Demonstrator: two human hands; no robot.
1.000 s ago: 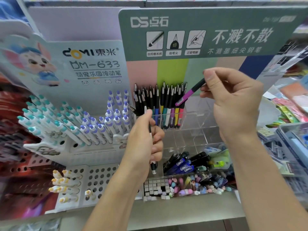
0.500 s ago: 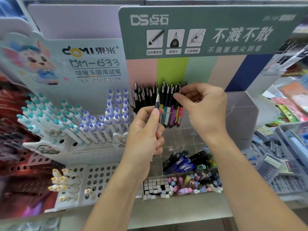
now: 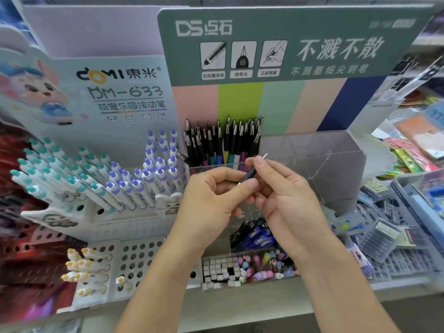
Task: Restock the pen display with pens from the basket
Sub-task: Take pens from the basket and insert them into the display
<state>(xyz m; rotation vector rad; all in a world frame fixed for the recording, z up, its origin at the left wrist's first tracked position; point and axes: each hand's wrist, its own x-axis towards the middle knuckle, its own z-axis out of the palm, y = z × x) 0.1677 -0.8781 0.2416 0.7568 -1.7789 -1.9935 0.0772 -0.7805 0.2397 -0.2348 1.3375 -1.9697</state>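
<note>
My left hand (image 3: 211,200) and my right hand (image 3: 286,200) meet in front of the clear acrylic pen display (image 3: 312,162). Both pinch one black pen (image 3: 252,173) with a silver tip that points up and to the right. Behind the hands, several black pens with coloured lower barrels (image 3: 223,145) stand upright in the display's left compartment. The compartments to the right hold nothing. No basket is plainly in view.
White pens with teal and purple caps (image 3: 96,179) fill a holed rack at left. Below lie dark blue pens (image 3: 254,234), small erasers (image 3: 221,270) and pastel caps in a clear tray. A grey bin (image 3: 418,203) with packets sits at right.
My right hand left the purple-barrelled pen among the standing pens and came down to my left hand. Both hands now hold the black pen that the left hand held upright.
</note>
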